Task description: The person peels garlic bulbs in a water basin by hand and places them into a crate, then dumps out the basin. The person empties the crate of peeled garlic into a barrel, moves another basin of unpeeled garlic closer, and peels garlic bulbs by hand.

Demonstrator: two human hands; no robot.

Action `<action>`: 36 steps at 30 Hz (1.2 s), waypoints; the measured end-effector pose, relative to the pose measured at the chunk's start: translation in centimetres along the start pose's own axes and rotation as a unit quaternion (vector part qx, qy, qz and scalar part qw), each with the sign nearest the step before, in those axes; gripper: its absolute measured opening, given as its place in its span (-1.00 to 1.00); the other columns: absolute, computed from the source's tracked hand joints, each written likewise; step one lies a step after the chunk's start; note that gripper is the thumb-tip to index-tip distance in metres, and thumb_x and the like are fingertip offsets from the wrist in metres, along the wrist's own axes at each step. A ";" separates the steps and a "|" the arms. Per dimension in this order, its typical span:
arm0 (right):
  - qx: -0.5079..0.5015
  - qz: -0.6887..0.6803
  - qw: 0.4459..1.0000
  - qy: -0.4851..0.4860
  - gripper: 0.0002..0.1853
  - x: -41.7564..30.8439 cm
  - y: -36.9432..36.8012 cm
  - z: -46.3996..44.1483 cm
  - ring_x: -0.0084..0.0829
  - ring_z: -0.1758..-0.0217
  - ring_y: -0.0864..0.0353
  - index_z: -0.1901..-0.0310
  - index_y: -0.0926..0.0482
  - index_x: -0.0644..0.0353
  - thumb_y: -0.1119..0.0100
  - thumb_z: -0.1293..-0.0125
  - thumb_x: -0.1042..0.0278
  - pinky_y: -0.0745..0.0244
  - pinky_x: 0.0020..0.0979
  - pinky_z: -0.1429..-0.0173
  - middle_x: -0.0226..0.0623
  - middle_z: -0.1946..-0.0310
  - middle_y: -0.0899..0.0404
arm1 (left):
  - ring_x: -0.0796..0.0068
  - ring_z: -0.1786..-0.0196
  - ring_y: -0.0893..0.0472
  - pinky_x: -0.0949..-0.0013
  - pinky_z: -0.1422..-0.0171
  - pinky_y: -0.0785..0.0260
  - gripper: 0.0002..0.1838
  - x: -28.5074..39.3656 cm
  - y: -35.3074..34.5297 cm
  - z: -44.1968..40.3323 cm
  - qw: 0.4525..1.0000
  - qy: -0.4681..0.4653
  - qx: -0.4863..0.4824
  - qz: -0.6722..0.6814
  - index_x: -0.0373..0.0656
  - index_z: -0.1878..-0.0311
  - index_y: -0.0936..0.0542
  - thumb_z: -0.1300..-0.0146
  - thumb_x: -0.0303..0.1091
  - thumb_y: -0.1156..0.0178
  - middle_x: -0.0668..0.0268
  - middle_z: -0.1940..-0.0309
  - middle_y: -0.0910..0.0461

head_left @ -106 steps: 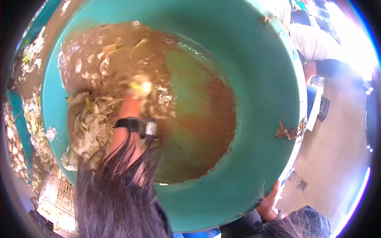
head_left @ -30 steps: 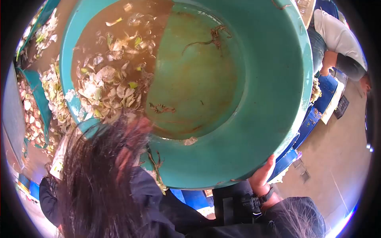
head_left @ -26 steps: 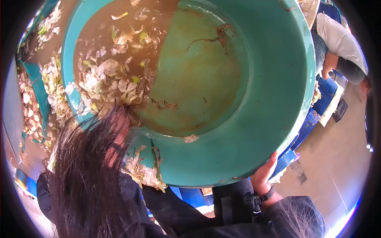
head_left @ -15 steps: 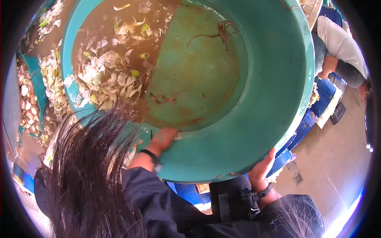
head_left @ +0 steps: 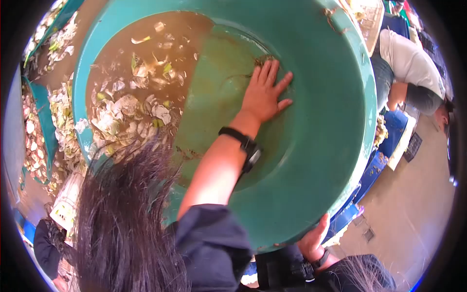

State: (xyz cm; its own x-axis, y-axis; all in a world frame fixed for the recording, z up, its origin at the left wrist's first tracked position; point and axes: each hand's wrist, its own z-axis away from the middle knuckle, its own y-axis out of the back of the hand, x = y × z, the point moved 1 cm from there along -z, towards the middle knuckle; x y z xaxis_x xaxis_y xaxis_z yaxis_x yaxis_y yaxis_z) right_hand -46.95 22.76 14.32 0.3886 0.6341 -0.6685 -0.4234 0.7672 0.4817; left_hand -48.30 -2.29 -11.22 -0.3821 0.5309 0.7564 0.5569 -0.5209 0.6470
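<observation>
Left hand point(head_left: 264, 95): fingers spread, palm down, inside tub at stringy scrap point(head_left: 261, 59)
Right hand point(head_left: 314, 239): against near rim, finger closure can't tell
Tub point(head_left: 331, 131): green, before the person
Water point(head_left: 109, 63): brown, pooled left, pale peelings point(head_left: 127, 108) in it

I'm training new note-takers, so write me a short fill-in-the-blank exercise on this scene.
1. The hand with spread fingers inside the green tub is the person's own ____ one.
2. A dark strap circles that arm's ____.
3. The murky liquid is coloured ____.
4. In the picture, the tub's floor shows to the ____ of the liquid.

Missing words: left; wrist; brown; right.
</observation>
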 end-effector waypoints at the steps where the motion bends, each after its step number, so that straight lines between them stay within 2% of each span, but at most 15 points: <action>1: -0.009 -0.002 1.000 0.005 -0.48 -0.4 0.0 -0.8 -0.48 0.18 -0.43 0.07 -0.40 0.33 0.17 -0.29 -0.06 -0.35 -0.45 0.12 -0.33 0.23 -0.48 | -0.01 -0.37 0.03 0.01 -0.39 0.17 -0.23 -1.2 0.1 -0.6 1.000 0.002 0.007 -0.007 0.04 -0.29 -0.20 -0.01 0.09 -0.16 -0.02 -0.31 0.00; 5: -0.060 -0.120 0.989 0.058 -0.46 -8.6 -3.6 -4.2 -0.43 0.02 -0.44 -0.06 -0.34 0.31 0.07 -0.27 -0.04 -0.39 -0.38 0.01 -0.32 0.06 -0.46 | -0.01 -0.37 0.03 -0.05 -0.37 0.20 -0.22 -6.9 2.9 5.5 0.970 0.230 0.053 -0.058 -0.04 -0.31 -0.14 -0.09 0.16 -0.06 -0.04 -0.31 -0.01; 7: -0.175 -0.051 0.983 0.008 -0.50 -12.3 -4.7 -8.3 -0.45 0.02 -0.46 -0.07 -0.34 0.28 0.07 -0.29 0.03 -0.40 -0.36 -0.02 -0.31 0.06 -0.47 | -0.01 -0.35 -0.05 -0.10 -0.34 0.21 -0.15 -8.3 7.3 13.1 0.923 0.359 -0.112 -0.085 -0.11 -0.34 -0.04 -0.10 0.23 0.02 -0.08 -0.30 -0.02; 9: -0.234 -0.106 0.965 -0.053 -0.58 -13.4 -5.7 -11.8 -0.50 0.11 -0.49 -0.07 -0.35 0.27 0.01 -0.28 0.16 -0.43 -0.39 0.04 -0.33 0.10 -0.49 | -0.02 -0.34 -0.05 -0.12 -0.35 0.23 -0.16 -5.4 12.0 21.0 0.911 0.316 -0.201 -0.172 -0.14 -0.34 -0.03 -0.13 0.22 0.06 -0.06 -0.30 -0.05; 10: -0.285 0.018 0.958 0.013 -0.60 -15.0 -7.1 -12.2 -0.48 0.20 -0.53 -0.05 -0.36 0.28 -0.09 -0.21 0.29 -0.46 -0.42 0.12 -0.32 0.16 -0.51 | 0.01 -0.34 -0.05 -0.07 -0.36 0.20 -0.23 0.0 18.9 18.8 0.843 0.416 -0.321 -0.111 -0.15 -0.31 -0.12 -0.14 0.16 0.03 0.02 -0.28 -0.12; 11: -0.296 0.027 0.955 0.010 -0.59 -16.6 -8.9 -11.2 -0.48 0.26 -0.53 -0.01 -0.39 0.30 -0.18 -0.13 0.38 -0.47 -0.44 0.17 -0.31 0.21 -0.52 | 0.03 -0.34 -0.06 0.00 -0.36 0.15 -0.27 1.0 19.7 24.5 0.865 0.447 -0.208 -0.093 -0.12 -0.26 -0.21 -0.10 0.08 -0.09 0.07 -0.27 -0.16; 12: -0.301 0.061 0.951 0.035 -0.59 -17.4 -9.7 -10.0 -0.48 0.26 -0.52 0.00 -0.40 0.30 -0.19 -0.10 0.39 -0.46 -0.45 0.16 -0.31 0.23 -0.52 | 0.03 -0.34 -0.06 0.00 -0.36 0.15 -0.27 3.8 21.2 27.8 0.868 0.447 -0.190 -0.099 -0.12 -0.26 -0.21 -0.10 0.08 -0.09 0.07 -0.27 -0.16; 15: -0.337 0.095 0.931 0.104 -0.67 -20.4 -11.0 -4.4 -0.51 0.28 -0.52 0.11 -0.48 0.32 -0.17 -0.01 0.51 -0.45 -0.49 0.17 -0.34 0.26 -0.54 | 0.06 -0.29 -0.17 0.04 -0.34 0.05 -0.17 8.8 24.2 32.5 0.749 0.615 -0.048 0.242 -0.11 -0.29 -0.13 0.05 -0.17 -0.30 0.07 -0.21 -0.26; 16: -0.343 0.061 0.933 0.094 -0.67 -21.2 -11.7 -2.1 -0.52 0.29 -0.52 0.12 -0.49 0.32 -0.17 -0.01 0.53 -0.45 -0.50 0.19 -0.34 0.27 -0.55 | 0.06 -0.29 -0.17 0.04 -0.34 0.05 -0.17 9.8 24.8 31.9 0.768 0.592 -0.034 0.243 -0.11 -0.29 -0.13 0.05 -0.17 -0.30 0.07 -0.21 -0.26; 19: -0.375 0.018 0.923 0.086 -0.67 -24.1 -14.4 4.2 -0.55 0.34 -0.53 0.12 -0.49 0.33 -0.18 -0.01 0.55 -0.45 -0.52 0.25 -0.35 0.31 -0.57 | 0.02 -0.18 -0.33 0.01 -0.16 -0.25 -0.10 14.5 27.6 28.4 0.609 0.790 0.024 0.066 -0.13 -0.32 -0.06 0.05 -0.14 -0.31 -0.01 -0.11 -0.34; 27: -0.395 0.135 0.882 0.218 -0.68 -27.1 -18.6 16.8 -0.58 0.46 -0.50 0.19 -0.46 0.39 -0.22 -0.04 0.40 -0.41 -0.52 0.39 -0.32 0.45 -0.55 | 0.02 -0.19 -0.32 -0.03 -0.09 -0.30 -0.10 13.0 26.1 38.4 0.734 0.620 0.022 0.276 -0.14 -0.32 -0.06 0.05 -0.08 -0.29 -0.01 -0.14 -0.31; 31: -0.417 0.301 0.795 0.321 -0.67 -27.5 -19.2 25.2 -0.54 0.53 -0.48 0.38 -0.42 0.37 -0.24 -0.04 0.24 -0.35 -0.39 0.48 -0.22 0.63 -0.49 | 0.03 -0.20 -0.31 -0.04 -0.06 -0.32 -0.09 11.6 18.9 42.9 0.763 0.491 -0.006 0.420 -0.14 -0.32 -0.06 0.05 -0.05 -0.28 -0.01 -0.15 -0.29; 33: -0.453 0.325 0.707 0.435 -0.67 -26.7 -18.7 30.4 -0.40 0.56 -0.50 0.44 -0.39 0.37 -0.24 -0.05 0.23 -0.34 -0.31 0.49 -0.10 0.65 -0.46 | 0.03 -0.20 -0.31 -0.05 -0.05 -0.33 -0.09 10.2 13.7 44.9 0.749 0.407 -0.006 0.524 -0.14 -0.32 -0.06 0.05 -0.03 -0.28 -0.01 -0.16 -0.28; 35: -0.407 0.382 0.702 0.442 -0.67 -26.1 -16.7 35.3 -0.37 0.59 -0.49 0.46 -0.41 0.33 -0.27 -0.03 0.21 -0.32 -0.28 0.50 -0.10 0.67 -0.45 | 0.09 -0.04 -0.46 0.23 -0.09 -0.33 -0.28 6.9 3.2 46.0 0.684 0.440 0.198 0.547 -0.26 -0.10 -0.37 0.21 -0.26 -0.37 -0.01 0.04 -0.47; 36: -0.376 0.376 0.711 0.460 -0.71 -24.8 -16.1 36.2 -0.46 0.60 -0.50 0.47 -0.46 0.29 -0.30 -0.01 0.24 -0.35 -0.35 0.52 -0.18 0.66 -0.49 | 0.07 -0.05 -0.45 0.22 -0.10 -0.33 -0.28 8.7 8.8 44.4 0.787 0.428 0.082 0.437 -0.25 -0.11 -0.36 0.19 -0.25 -0.36 -0.01 0.02 -0.45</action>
State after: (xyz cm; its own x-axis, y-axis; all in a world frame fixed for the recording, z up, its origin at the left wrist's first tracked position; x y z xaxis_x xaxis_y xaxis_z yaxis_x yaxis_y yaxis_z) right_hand -20.13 -1.86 43.61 -0.7328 0.2413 -0.6362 -0.6803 -0.2430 0.6914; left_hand -13.98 27.47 -3.25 -0.1173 -0.6638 0.7387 0.9439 -0.3058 -0.1249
